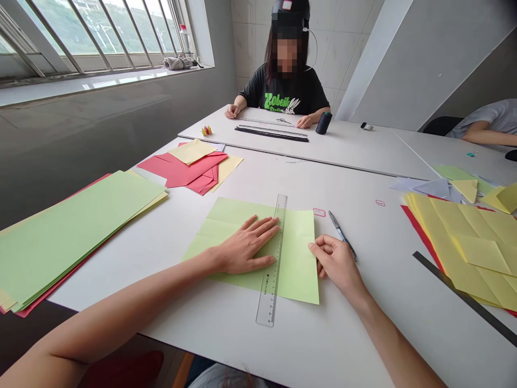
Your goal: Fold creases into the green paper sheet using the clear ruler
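Observation:
A light green sheet of paper (299, 253) with faint creases lies flat before me. Across it, running away from me, is a clear plastic ruler (271, 291) whose near end sticks out past the paper. My left hand (250, 245) rests flat with fingers spread, pressing the paper and the ruler's left edge. At the sheet's right edge, my right hand (333, 258) pinches the paper between thumb and fingers. Just beyond that hand lies a pen (341, 233), partly hidden behind it.
Stacked green, yellow and red paper (89, 221) lies left; red and yellow scraps (189, 167) lie behind. Creased yellow sheets (480, 253) and a dark strip (464, 296) are at right. Opposite sits a person (283, 91) near black strips (270, 133) and a black thread spool (323, 123).

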### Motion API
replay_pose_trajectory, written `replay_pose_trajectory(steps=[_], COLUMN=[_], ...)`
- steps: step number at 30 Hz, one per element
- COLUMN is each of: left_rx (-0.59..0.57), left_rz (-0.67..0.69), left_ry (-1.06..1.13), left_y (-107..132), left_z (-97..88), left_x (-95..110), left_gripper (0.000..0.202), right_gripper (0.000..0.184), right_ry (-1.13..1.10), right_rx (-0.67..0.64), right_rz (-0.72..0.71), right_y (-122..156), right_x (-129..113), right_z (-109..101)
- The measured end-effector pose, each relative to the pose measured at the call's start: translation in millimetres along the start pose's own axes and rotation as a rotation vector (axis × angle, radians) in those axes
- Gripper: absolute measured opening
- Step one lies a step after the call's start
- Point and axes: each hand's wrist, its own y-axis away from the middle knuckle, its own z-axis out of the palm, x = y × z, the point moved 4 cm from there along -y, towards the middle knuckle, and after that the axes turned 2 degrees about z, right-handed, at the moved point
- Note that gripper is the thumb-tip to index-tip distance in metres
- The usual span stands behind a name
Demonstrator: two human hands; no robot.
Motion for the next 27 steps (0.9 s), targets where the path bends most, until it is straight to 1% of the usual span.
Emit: replay_pose_trajectory(steps=[11, 18, 23, 27], left_rx=[-0.024, -0.006, -0.030, -0.023], left_rz=[-0.007, 0.001, -0.009, -0.003], left_ry=[-0.014, -0.004, -0.018, -0.014], left_y=[-0.5, -0.2, -0.5, -0.6], left_z=[0.1, 0.7, 1.2, 0.9], left_x=[0.0, -0.8, -1.1, -0.4], left_gripper=[0.076, 0.075, 0.076, 0.076], right_gripper=[0.035, 0.036, 0.035, 0.035], right_ry=[0.015, 0.006, 0.010, 0.012], right_rx=[-0.011, -0.004, -0.011, -0.016], right_rz=[-0.003, -0.007, -0.005, -0.006], right_y=[-0.6, -0.7, -1.5, -1.4], right_x=[0.0, 0.3, 1.6, 1.6], right_z=[-0.5, -0.5, -0.8, -0.9])
